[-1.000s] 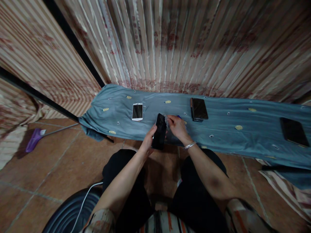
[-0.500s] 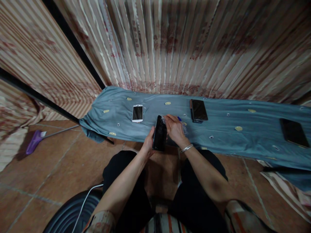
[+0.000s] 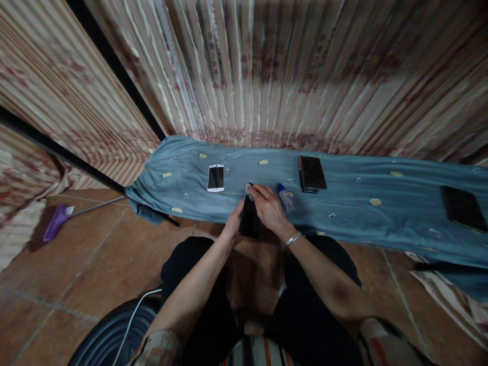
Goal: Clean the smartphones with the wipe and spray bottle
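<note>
My left hand is wrapped round the left edge of a black smartphone, which it holds above the floor at the near edge of the cloth-covered bench. My right hand has its fingers pressed together on a small pale cloth, laid against the upper end of the screen. Just right of that hand, a clear bottle with a blue cap lies on the bench. Farther left rests a white phone, its dark screen facing up.
A blue-green patterned sheet covers the bench. On it are a stack of dark phones and a black tablet-like device at far right. A purple broom lies left; a round black object with a white cable sits lower left.
My right hand has shifted left across the phone's top, bringing the pale cloth to its upper left corner. The blue-capped bottle now shows more fully. My left hand keeps its hold.
</note>
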`<state>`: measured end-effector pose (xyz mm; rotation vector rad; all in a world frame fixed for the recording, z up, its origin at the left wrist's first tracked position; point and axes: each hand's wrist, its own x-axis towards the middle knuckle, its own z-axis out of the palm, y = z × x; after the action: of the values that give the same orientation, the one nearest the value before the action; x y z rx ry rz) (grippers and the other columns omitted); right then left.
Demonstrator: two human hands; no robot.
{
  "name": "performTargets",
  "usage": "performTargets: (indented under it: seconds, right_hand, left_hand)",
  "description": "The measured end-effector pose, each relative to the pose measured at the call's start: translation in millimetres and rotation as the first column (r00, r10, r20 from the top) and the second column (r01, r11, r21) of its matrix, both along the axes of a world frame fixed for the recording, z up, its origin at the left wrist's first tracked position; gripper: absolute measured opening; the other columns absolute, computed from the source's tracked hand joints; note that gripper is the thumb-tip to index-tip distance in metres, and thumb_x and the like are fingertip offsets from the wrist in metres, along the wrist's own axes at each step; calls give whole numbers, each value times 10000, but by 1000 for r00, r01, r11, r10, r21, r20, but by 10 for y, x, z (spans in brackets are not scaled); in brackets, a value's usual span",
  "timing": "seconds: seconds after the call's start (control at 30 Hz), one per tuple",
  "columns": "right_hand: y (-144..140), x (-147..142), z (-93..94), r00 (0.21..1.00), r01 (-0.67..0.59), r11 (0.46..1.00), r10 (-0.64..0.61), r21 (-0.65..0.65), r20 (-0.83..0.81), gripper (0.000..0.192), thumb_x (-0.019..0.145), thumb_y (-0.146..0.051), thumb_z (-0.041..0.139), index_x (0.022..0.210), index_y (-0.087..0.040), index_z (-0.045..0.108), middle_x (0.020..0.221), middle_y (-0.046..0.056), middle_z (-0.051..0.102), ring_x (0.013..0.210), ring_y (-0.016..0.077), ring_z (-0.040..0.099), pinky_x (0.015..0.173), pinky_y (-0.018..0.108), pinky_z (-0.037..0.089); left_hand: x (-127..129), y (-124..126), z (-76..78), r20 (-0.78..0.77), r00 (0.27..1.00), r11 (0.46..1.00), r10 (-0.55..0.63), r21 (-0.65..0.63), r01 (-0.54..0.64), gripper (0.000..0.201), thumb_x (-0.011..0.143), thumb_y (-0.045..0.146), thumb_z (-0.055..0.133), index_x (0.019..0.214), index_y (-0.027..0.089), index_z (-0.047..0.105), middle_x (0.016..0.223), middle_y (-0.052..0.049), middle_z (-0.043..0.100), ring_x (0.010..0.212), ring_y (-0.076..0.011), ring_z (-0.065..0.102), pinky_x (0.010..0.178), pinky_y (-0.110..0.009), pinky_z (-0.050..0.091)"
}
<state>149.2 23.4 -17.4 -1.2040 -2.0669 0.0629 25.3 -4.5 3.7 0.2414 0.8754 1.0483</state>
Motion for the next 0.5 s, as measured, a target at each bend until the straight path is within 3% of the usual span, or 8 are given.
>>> performTargets:
  seconds: [0.13,0.33,0.5]
  right_hand:
    - [-110,-55,-16,999,-41,999,42,24,-2,409,977,-139,351,1289,-153,616,1233,138,630,1108,244,566,995,407,510]
    - [-275,-126,1,996,-95,993,94,71,11,395,981,-139,360,1281,-139,617,1203,136,634,1081,238,560,982,387,521]
    - [-393,-178,3,986,-168,982,167,84,21,406,973,-116,356,1301,-135,595,1201,149,621,1082,243,552,973,399,523]
  left_hand:
    - [-19,17,24,14,999,997,33,-68,-32,308,935,336,506,1033,129,712,917,-75,756,972,-214,694,916,-319,515]
    - [-38,83,23,1,991,988,132,-81,-131,221,885,312,579,804,138,689,760,-37,727,912,-193,696,897,-292,517]
    - [-115,124,-56,-7,995,992,95,-85,-95,256,852,377,612,748,148,662,627,-14,662,838,-200,701,862,-314,540]
